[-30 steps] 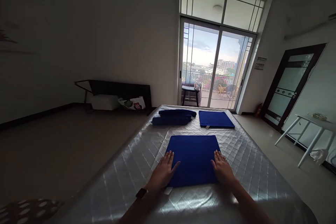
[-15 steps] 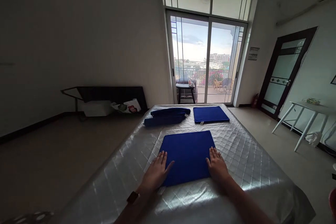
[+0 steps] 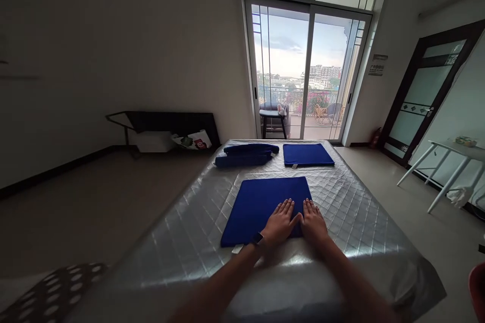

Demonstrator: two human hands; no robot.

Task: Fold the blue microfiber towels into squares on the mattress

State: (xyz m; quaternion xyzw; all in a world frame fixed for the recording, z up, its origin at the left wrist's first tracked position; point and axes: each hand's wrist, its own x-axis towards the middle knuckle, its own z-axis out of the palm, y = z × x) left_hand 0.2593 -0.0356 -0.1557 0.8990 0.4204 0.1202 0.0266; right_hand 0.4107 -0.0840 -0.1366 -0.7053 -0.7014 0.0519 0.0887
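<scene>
A flat blue fabric pad (image 3: 252, 207), perhaps a cushion cover, lies on the silver quilted cover (image 3: 189, 234) of the table in front of me. My left hand (image 3: 280, 221) rests flat on the pad's right half, fingers stretched forward. Beside it, my right hand (image 3: 313, 221) lies flat along the pad's right edge; the two thumbs touch or nearly touch. Under the left wrist a small white tag (image 3: 237, 249) sticks out from the near edge. Farther back are a second flat blue pad (image 3: 308, 154) and a folded or rolled blue bundle (image 3: 246, 156).
A black bench-like frame (image 3: 170, 128) with a white box (image 3: 153, 142) stands against the left wall. Behind the table is a sliding glass door (image 3: 280, 60). To the right are a white-legged table (image 3: 454, 149) and a dark-framed door (image 3: 428, 96). Polka-dot fabric (image 3: 56, 287) shows at lower left.
My left hand has moved right across the pad, from its left edge to beside my right hand. The right hand stays at the right edge. The view has shifted slightly.
</scene>
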